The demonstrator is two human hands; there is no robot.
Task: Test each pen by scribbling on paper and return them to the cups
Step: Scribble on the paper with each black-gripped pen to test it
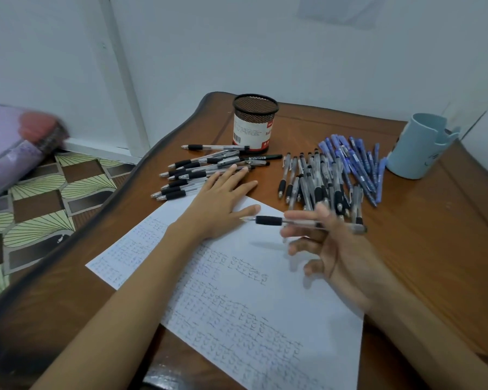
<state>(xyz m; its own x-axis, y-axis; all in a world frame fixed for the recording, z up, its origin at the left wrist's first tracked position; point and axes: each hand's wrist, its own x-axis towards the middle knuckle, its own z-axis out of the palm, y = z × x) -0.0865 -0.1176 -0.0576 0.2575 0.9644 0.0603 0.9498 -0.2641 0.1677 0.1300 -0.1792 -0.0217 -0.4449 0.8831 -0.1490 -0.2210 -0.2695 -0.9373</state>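
Left hand [219, 204] lay flat, fingers straight, pressing the top of the scribbled paper [237, 291]. Right hand [333, 249] pinched a black-grip pen [288, 221] level above the sheet, tip pointing left. Loose pens [321, 181] were piled between the mesh cup [254, 123] and blue cup [419, 147] on the wooden table [434, 235].

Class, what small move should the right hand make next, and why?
Probably tip the pen down onto a bare patch of the paper and scribble: the right hand holds it level above the sheet, while the left hand lies flat on it.
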